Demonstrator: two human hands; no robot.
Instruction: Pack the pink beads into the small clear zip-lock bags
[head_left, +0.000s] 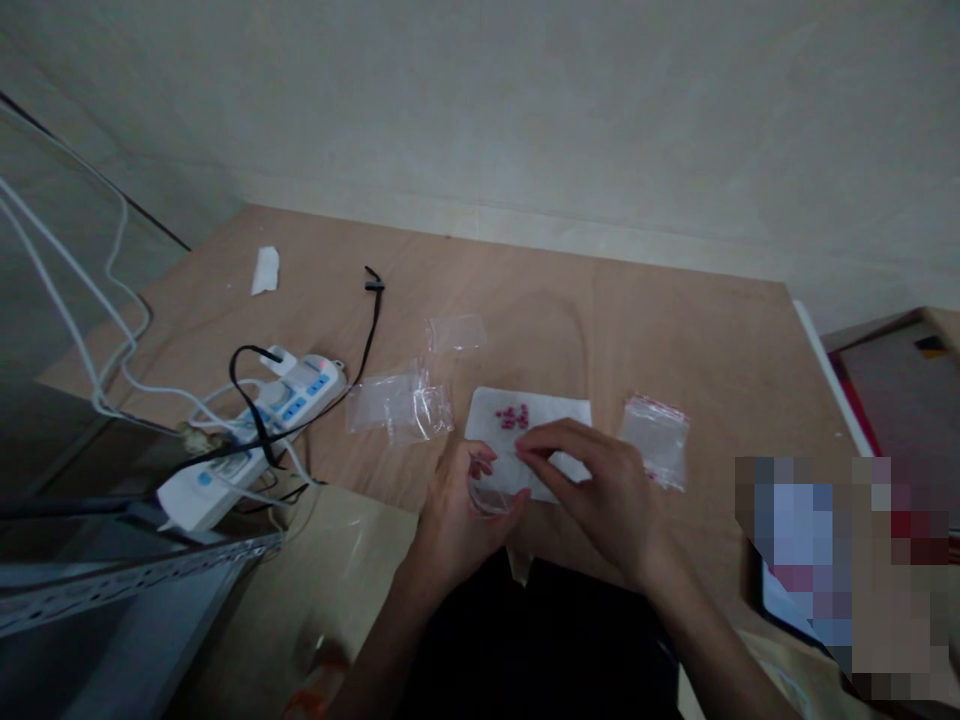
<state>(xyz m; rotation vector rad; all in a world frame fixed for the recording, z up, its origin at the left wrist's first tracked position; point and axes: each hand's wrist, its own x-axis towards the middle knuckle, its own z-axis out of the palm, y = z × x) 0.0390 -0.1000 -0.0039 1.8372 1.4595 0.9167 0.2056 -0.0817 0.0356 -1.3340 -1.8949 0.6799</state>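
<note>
A white rectangular sheet or tray (559,412) lies at the table's front edge, with several small red bead-like pieces (513,416) clustered near its left side. My left hand (459,515) curls around a small clear plastic bag (489,498) just in front of the sheet. Over the sheet's right part, my right hand (600,475) has its thumb and forefinger pinched together beside that bag. Whatever sits between those fingertips is too small to make out. To the right lies a stack of clear zip bags (655,440) with red seal lines.
More clear bags (401,405) lie left of the sheet, with a small one (457,333) behind. A white power strip (255,435) with tangled cables stands at the left. A white scrap (265,270) lies at the back left. A blurred-out area (817,560) covers the lower right.
</note>
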